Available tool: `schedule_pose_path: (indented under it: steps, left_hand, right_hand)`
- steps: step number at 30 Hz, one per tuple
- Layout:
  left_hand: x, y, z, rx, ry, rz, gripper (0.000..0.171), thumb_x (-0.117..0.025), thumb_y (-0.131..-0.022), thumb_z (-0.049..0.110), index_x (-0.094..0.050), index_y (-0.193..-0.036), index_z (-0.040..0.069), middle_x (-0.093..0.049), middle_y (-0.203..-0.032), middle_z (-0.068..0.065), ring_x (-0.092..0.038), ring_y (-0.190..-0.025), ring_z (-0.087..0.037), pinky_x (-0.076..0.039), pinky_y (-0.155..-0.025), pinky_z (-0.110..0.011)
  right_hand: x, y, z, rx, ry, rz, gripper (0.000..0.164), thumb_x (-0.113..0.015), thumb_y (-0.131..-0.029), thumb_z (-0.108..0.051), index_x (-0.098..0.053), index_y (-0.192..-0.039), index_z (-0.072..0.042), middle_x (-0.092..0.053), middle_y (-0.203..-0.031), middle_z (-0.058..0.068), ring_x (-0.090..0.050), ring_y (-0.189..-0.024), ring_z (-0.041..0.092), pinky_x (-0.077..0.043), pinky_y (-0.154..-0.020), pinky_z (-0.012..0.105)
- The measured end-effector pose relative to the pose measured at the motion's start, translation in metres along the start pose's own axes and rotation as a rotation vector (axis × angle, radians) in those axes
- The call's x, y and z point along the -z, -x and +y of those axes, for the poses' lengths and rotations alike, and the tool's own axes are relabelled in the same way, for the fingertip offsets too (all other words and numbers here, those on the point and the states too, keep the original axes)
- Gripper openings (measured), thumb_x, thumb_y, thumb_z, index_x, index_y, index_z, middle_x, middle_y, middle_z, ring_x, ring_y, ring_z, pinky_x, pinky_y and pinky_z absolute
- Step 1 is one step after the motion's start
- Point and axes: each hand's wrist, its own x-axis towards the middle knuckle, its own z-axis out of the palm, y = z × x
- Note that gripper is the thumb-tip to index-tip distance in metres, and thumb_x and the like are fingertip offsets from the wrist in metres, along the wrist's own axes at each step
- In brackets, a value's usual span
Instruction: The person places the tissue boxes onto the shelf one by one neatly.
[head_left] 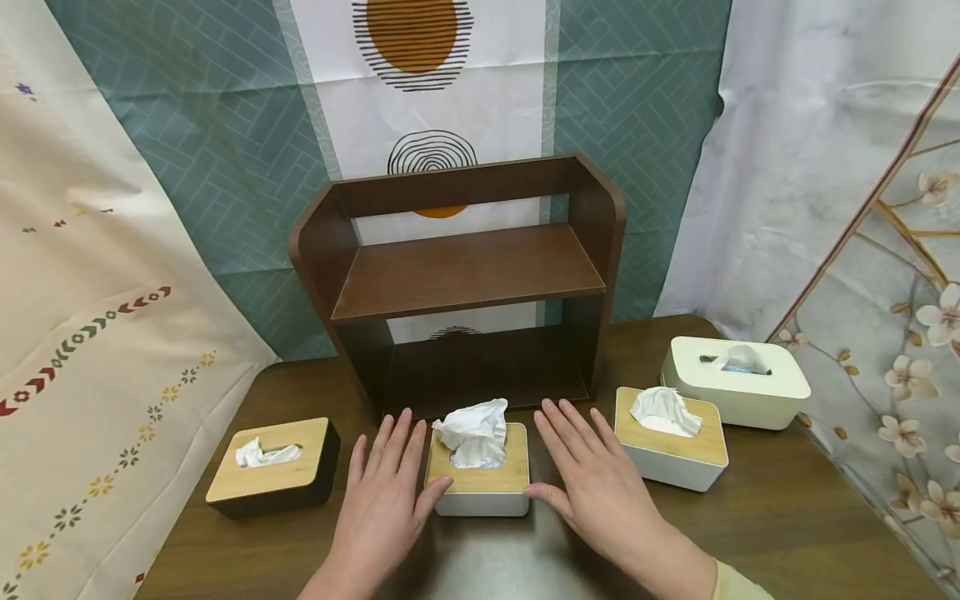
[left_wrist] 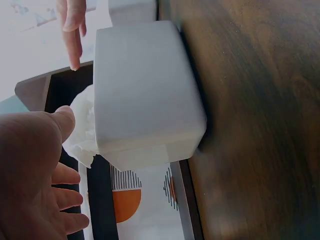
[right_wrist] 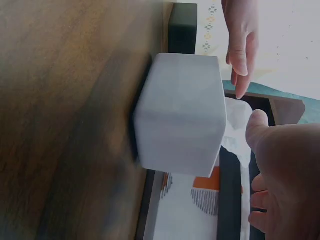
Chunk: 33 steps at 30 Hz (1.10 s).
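Note:
A white tissue box [head_left: 482, 504] with a bamboo lid stands on the table between both hands. A crumpled white tissue [head_left: 480, 433] pokes up from its slot. To its left, my left hand [head_left: 385, 492] has straight, spread fingers, its thumb over the lid's left edge. My right hand [head_left: 596, 483] mirrors it on the other side, thumb by the right edge. Whether either thumb touches the box, I cannot tell. Both wrist views show the box's plain side [left_wrist: 145, 85], with the palms beside the tissue and nothing held.
Behind the box rises a brown two-tier shelf [head_left: 468, 271]. A black tissue box [head_left: 266, 467] with a bamboo lid is at the left. On the right stand another white bamboo-lidded box [head_left: 671, 437] and a cream tissue box [head_left: 735, 379]. Curtains surround the table [head_left: 810, 517].

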Motion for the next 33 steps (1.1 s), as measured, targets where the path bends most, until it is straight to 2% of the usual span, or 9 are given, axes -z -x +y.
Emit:
schedule_pose_path:
  steps: [4,10,15,18,23,29,33]
  left_hand:
    - [-0.001,0.001,0.0,0.009,0.015,-0.006,0.083,-0.078,-0.101,0.052,-0.051,-0.163,0.003,-0.042,-0.172,-0.02,-0.036,-0.16,-0.044,-0.026,-0.125,-0.07]
    - [-0.003,0.002,0.002,0.031,0.035,-0.04,0.083,-0.076,-0.102,0.053,-0.051,-0.164,0.003,-0.042,-0.173,-0.02,-0.036,-0.16,-0.044,-0.027,-0.125,-0.07]
    - [-0.005,0.004,0.004,0.044,0.042,-0.069,0.082,-0.076,-0.103,0.052,-0.051,-0.164,0.003,-0.042,-0.172,-0.019,-0.037,-0.16,-0.044,-0.028,-0.125,-0.07]
    - [-0.006,0.005,0.004,0.045,0.043,-0.074,0.082,-0.076,-0.103,0.052,-0.052,-0.163,0.002,-0.043,-0.172,-0.02,-0.038,-0.159,-0.044,-0.029,-0.124,-0.07]
    - [-0.008,0.007,0.006,0.05,0.058,-0.083,0.081,-0.076,-0.103,0.052,-0.053,-0.162,0.002,-0.044,-0.172,-0.02,-0.038,-0.159,-0.043,-0.03,-0.125,-0.069]
    - [-0.01,0.008,0.006,0.034,0.075,-0.062,0.079,-0.077,-0.102,0.049,-0.055,-0.16,0.001,-0.047,-0.169,-0.021,-0.041,-0.158,-0.043,-0.031,-0.124,-0.068]
    - [-0.012,0.009,0.006,0.03,0.08,-0.067,0.078,-0.077,-0.103,0.048,-0.055,-0.16,0.001,-0.049,-0.167,-0.021,-0.043,-0.157,-0.044,-0.033,-0.123,-0.069]
  right_hand:
    - [0.0,0.001,-0.002,-0.001,0.001,-0.024,0.091,-0.029,-0.112,-0.074,-0.051,-0.164,-0.003,-0.044,-0.173,0.014,-0.043,-0.158,0.035,-0.033,-0.126,0.06]
    - [-0.001,0.002,-0.005,-0.014,-0.012,-0.089,0.088,-0.057,-0.107,-0.069,-0.048,-0.166,-0.005,-0.042,-0.174,0.013,-0.039,-0.16,0.034,-0.032,-0.127,0.06]
    - [-0.003,0.004,-0.009,-0.024,-0.031,-0.117,0.091,-0.07,-0.102,-0.064,-0.047,-0.167,-0.005,-0.043,-0.174,0.013,-0.038,-0.161,0.034,-0.031,-0.127,0.059]
    - [-0.006,0.005,-0.01,-0.018,-0.038,-0.104,0.091,-0.067,-0.103,-0.067,-0.049,-0.166,-0.005,-0.044,-0.173,0.014,-0.041,-0.16,0.034,-0.033,-0.127,0.059]
    - [-0.009,0.007,-0.012,0.007,-0.03,-0.073,0.089,-0.054,-0.106,-0.071,-0.051,-0.164,-0.003,-0.047,-0.171,0.015,-0.045,-0.157,0.034,-0.037,-0.124,0.059]
    - [-0.011,0.008,-0.014,0.014,-0.041,-0.067,0.089,-0.071,-0.101,-0.064,-0.053,-0.162,-0.002,-0.052,-0.167,0.016,-0.051,-0.152,0.035,-0.043,-0.121,0.057]
    - [-0.012,0.008,-0.015,0.011,-0.054,-0.068,0.09,-0.075,-0.099,-0.062,-0.053,-0.162,-0.001,-0.054,-0.165,0.017,-0.054,-0.15,0.035,-0.046,-0.119,0.057]
